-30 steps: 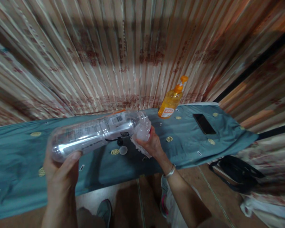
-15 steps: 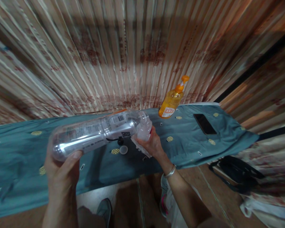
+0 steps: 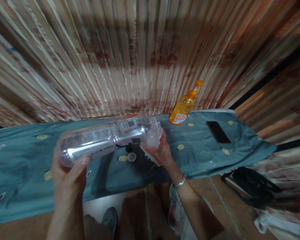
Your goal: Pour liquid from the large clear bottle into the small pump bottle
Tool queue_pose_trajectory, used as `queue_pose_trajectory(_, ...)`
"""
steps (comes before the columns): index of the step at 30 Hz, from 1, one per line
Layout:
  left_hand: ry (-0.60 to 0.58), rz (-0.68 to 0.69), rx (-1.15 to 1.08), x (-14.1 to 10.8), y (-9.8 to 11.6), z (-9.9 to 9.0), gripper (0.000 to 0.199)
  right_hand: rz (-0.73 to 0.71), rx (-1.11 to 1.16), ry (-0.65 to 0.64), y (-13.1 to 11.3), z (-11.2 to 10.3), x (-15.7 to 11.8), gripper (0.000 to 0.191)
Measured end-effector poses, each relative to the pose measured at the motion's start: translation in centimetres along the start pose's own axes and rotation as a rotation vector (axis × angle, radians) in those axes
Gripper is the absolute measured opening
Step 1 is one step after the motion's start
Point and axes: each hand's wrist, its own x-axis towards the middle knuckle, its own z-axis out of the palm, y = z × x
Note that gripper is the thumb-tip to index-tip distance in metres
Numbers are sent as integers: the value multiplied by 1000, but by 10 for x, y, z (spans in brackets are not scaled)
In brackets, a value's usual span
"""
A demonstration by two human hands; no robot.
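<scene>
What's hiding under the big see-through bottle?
Under the big bottle, held by the left hand, I see blue-green cloth. A small dark round thing peeks out, next to a pale disc. The bottle covers the rest, so I can't tell what's there.

Pleated, patterned curtains [image 3: 110, 60] behind

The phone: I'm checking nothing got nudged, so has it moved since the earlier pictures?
No; the phone keeps the same place against the yellow patch below it on the teal cloth.
</scene>
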Motion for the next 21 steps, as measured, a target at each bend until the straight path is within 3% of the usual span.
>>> queue_pose_trajectory(3,-9,5,16,0,0,0,87,-14,15,4,2,1,0,116)
queue_pose_trajectory(9,4,4,10,0,-1,0,90,-29,-7,51,-3,5,0,99)
queue_pose_trajectory(16,-31,48,56,0,-2,-2,86,-35,-33,67,-5,7,0,87)
queue_pose_trajectory(21,-3,7,35,-1,-1,-1,89,-45,-52,58,-6,7,0,83)
